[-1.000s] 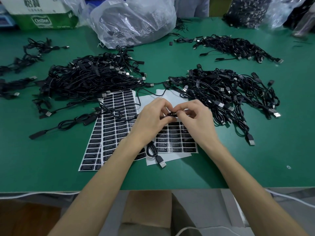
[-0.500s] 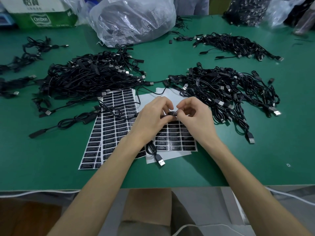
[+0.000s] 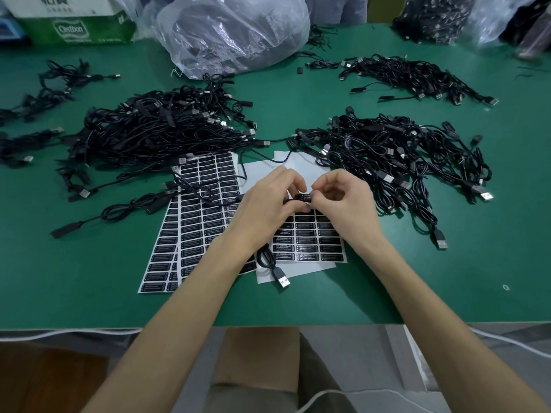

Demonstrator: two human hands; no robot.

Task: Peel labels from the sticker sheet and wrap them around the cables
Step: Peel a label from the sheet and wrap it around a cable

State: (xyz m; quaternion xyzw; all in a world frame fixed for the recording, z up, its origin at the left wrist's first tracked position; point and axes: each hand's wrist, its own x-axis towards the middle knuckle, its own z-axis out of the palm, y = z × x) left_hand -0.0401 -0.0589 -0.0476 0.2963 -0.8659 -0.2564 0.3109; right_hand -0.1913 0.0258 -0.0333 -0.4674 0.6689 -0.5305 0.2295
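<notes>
Closest to the person, a black cable (image 3: 264,257) makes a small loop on the green bench (image 3: 89,278). Its silver USB plug (image 3: 282,280) lies on the white edge of a sticker sheet (image 3: 310,242). The black stickers on this sheet say "LED CONTROLLER" in white. The smaller words under that are too tiny to read.

The cable runs up under the left hand (image 3: 265,210). That hand's curled fingers (image 3: 293,181) hold the cable just above the sheet. The right hand (image 3: 348,207) is right beside it, almost touching. Its bent fingers (image 3: 325,181) pinch a black label (image 3: 305,198) with white writing. The label sits on the cable, right between the fingertips of both hands.

A second sticker sheet (image 3: 193,222) lies to the left, with another cable across it.

Farther back there are big heaps of black cables: a left pile (image 3: 158,129), a right pile (image 3: 387,150) and a far pile (image 3: 417,76).

At the back edge sits a crinkly clear plastic bag (image 3: 232,31). Next to it is a green and white box (image 3: 71,29) that says "Cestbon".
</notes>
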